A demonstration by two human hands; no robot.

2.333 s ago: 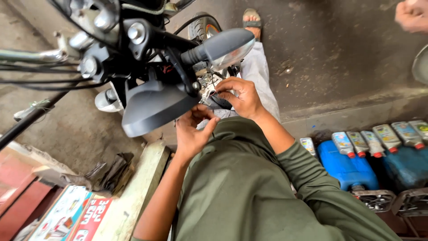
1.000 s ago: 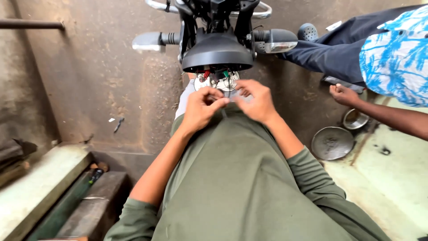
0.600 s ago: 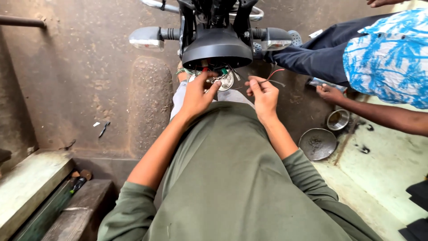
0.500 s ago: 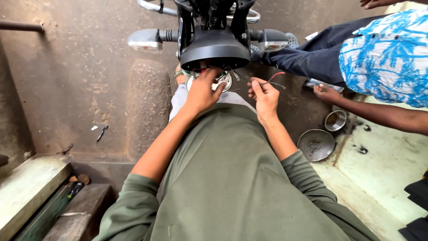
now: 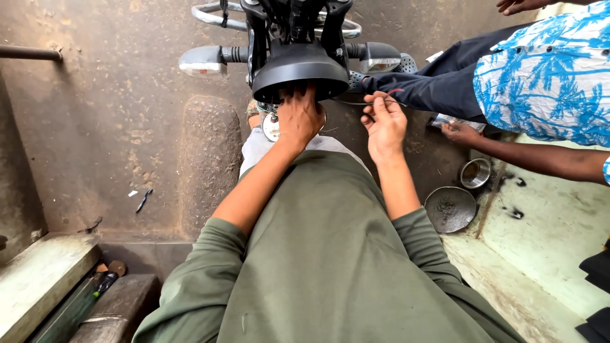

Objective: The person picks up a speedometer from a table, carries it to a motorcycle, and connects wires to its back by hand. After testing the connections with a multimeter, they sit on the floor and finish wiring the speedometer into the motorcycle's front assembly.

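Note:
A motorcycle's black headlamp shell (image 5: pixel 298 67) hangs in front of me, with turn signals (image 5: pixel 202 61) on both sides. My left hand (image 5: pixel 298 115) reaches under the shell's lower edge, fingers curled up into the opening beside a round chrome part (image 5: pixel 271 127). Off to the right, my right hand (image 5: pixel 383 121) pinches a thin wire (image 5: pixel 356 101) that runs back toward the shell.
Another person in a blue-and-white patterned shirt (image 5: pixel 546 70) crouches at the right, their hand (image 5: pixel 460 132) near the floor. A metal cup (image 5: pixel 475 173) and a dark round dish (image 5: pixel 450 208) lie on the ground. A concrete step (image 5: pixel 38 279) is at lower left.
The view swung from the bike's side to its front. My right hand drew away to the right with the wire, while my left hand pushed deeper under the headlamp shell.

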